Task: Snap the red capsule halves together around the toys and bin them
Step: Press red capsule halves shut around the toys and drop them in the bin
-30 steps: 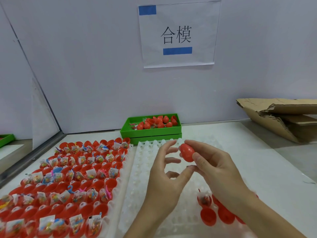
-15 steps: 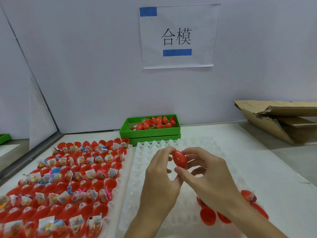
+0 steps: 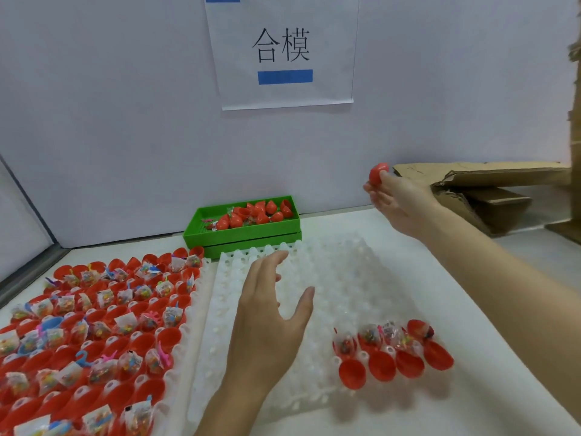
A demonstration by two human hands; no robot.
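red capsule halves (image 3: 94,325) with bagged toys fill the tray at 8 o'clock; left hand (image 3: 270,313) hovers over the white tray (image 3: 345,278), fingers relaxed, holding nothing; green bin (image 3: 242,229) at 12; right hand (image 3: 396,199) at 2 pinches a closed capsule (image 3: 377,173).

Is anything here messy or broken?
Yes: the cardboard box at the back right looks crushed and torn, with flaps sagging. In the green bin, loose toy packets lie among the red capsules.
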